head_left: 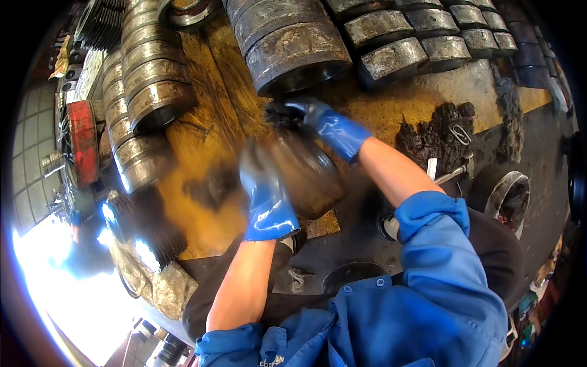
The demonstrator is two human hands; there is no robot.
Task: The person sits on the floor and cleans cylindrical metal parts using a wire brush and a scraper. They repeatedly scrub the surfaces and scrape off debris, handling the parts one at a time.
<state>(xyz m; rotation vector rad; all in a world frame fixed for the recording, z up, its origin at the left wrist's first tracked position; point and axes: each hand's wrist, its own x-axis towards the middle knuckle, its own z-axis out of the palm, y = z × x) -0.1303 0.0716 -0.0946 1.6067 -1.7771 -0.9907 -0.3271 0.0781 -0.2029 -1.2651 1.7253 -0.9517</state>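
One hand (324, 125) — right — curled on dark wad (279, 114); left hand (263, 186), fingers (250, 153) straight, beside cylinder (315, 183).

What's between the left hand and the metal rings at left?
In the head view, a dark clump, too blurred to identify, lies on the yellowish board between the left hand and the rings.

Stained yellow boards (211, 76), glaring light (70, 300)
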